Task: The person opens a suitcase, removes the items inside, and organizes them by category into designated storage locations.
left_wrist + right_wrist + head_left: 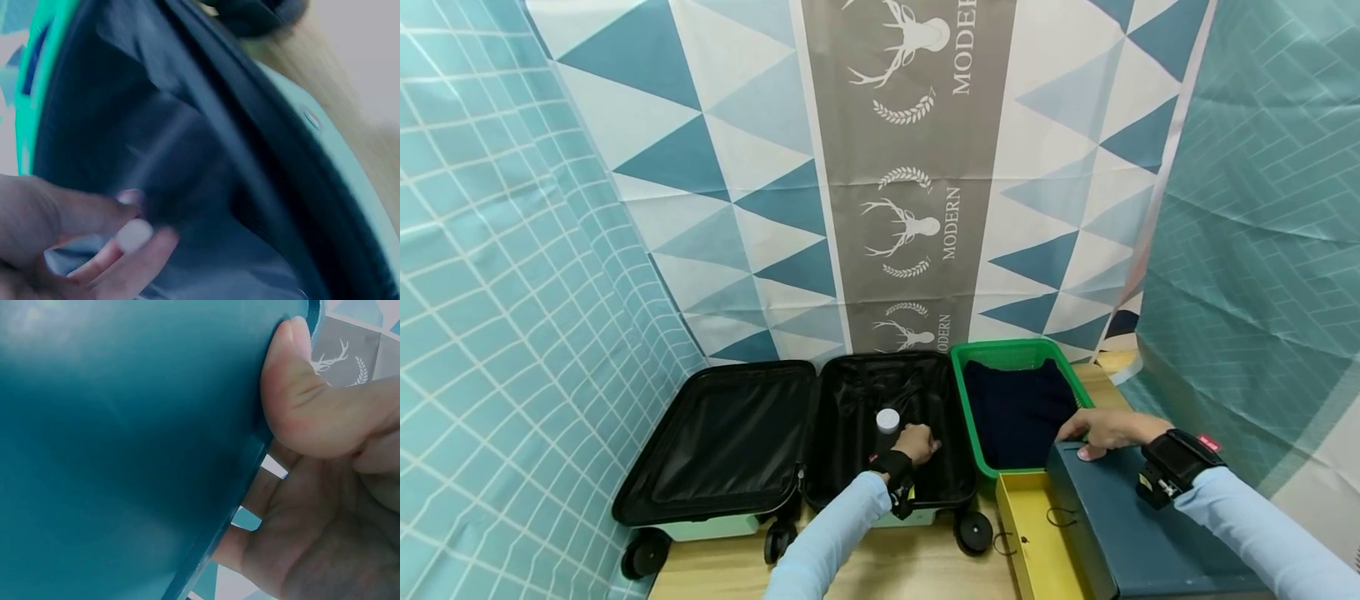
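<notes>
My left hand (917, 443) is inside the right half of an open suitcase (842, 367), beside a dark bottle with a white cap (887, 420) that stands there. In the left wrist view the thumb and fingertips lie close together above the black lining (206, 187). A pale round spot at the fingertips is too blurred to identify, and I see no clear grip. My right hand (1105, 431) grips the edge of a dark blue box lid (1157, 517), its thumb (290, 394) on the flat face and its fingers behind the edge.
A green basket (958, 392) with folded dark cloth (1018, 408) stands right of the suitcase. Before it lies a yellow box interior (1037, 542) with thin dark loops (1062, 517). The suitcase's other half (730, 442) lies open at left. Patterned curtains hang behind and at both sides.
</notes>
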{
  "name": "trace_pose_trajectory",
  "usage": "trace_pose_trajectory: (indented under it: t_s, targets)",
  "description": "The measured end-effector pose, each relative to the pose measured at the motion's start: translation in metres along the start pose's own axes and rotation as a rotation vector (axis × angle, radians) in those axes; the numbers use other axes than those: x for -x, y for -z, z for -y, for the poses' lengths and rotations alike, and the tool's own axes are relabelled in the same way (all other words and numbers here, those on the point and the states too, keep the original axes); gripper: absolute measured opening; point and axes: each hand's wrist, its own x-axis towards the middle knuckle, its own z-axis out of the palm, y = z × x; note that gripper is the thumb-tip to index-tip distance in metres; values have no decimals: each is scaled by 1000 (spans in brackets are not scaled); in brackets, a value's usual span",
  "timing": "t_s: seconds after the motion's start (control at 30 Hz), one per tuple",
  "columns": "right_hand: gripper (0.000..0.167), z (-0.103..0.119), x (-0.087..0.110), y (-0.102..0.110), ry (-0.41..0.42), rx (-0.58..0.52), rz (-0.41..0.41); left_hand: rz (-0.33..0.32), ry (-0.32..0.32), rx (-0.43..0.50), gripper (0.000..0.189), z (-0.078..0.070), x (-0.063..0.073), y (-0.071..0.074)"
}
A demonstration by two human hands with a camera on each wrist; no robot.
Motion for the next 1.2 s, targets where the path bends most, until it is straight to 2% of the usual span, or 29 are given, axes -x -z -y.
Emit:
trace_pose_trajectory:
  t_s: [0.03, 0.07, 0.1, 0.17, 0.27, 0.43, 0.6, 0.73, 0.9, 1.03, 1.2]
  targets:
    - [35, 0, 0, 1, 11, 3, 8, -31, -34, 14, 23, -11, 6, 11]
    - [35, -1, 0, 1, 23, 5, 15, -53, -57, 26, 20, -18, 8, 15]
    - [34, -1, 0, 2, 33, 1, 22, -77, -85, -6, 13, -15, 1, 8]
    - [34, -2, 0, 2, 50, -9, 32, -136, -164, -24, 5, -23, 5, 13]
    - [36, -1, -1, 1, 53, -27, 37, -209, -253, -52, 20, -32, 13, 19]
    - [37, 0, -3, 1, 75, -16, 36, -305, -297, -39, 34, -41, 34, 29]
    - [38, 0, -3, 3, 77, 9, 45, -415, -438, 53, 25, -53, 56, 32]
    - [39, -1, -3, 3, 91, 5, 64, -450, -558, 72, 15, -70, 74, 26]
    - [40, -1, -4, 4, 117, 4, 66, -436, -661, 55, 16, -94, 89, 13]
    - [42, 2, -5, 4, 103, 20, 69, -436, -698, 29, 17, -106, 99, -5]
    - [45, 6, -4, 3, 84, 50, 81, -447, -712, -20, 23, -116, 107, -28]
